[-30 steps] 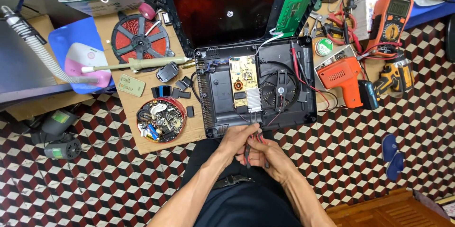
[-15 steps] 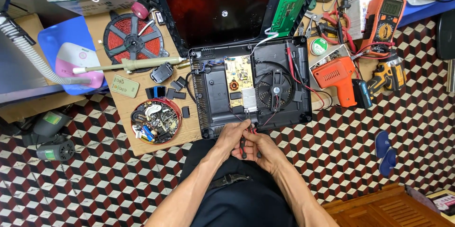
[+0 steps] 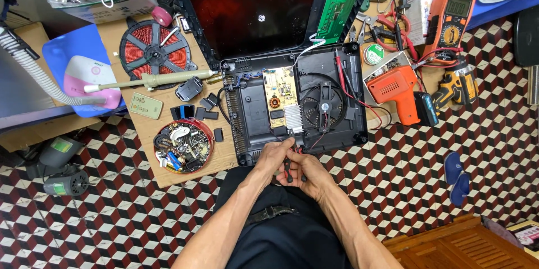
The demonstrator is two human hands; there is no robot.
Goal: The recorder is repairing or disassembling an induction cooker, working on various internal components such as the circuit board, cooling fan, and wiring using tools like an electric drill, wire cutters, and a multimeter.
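Nearest the camera, the left hand point(image 3: 275, 156) and the right hand point(image 3: 306, 172) meet just off the near edge of the opened black plastic appliance base point(image 3: 247, 106), which lies on the patterned floor. Both sets of fingers are clenched together on a small dark-handled tool point(image 3: 289, 174); its working end is hidden between them, so its exact kind cannot be told. The tool's long axis runs roughly away from the body, toward the base. The left hand is the nearer to the base, its fingertips touching the near rim where thin red wires point(image 3: 314, 141) come out.

Straight ahead of the fingers, inside the base, sits the ribbed silver metal heat sink point(image 3: 294, 119), and beyond it the tan circuit board point(image 3: 279, 85). Just right of these lies the round black cooling fan point(image 3: 322, 106). Farther off, the dark glass top panel point(image 3: 252, 5) lies past the base's far edge.
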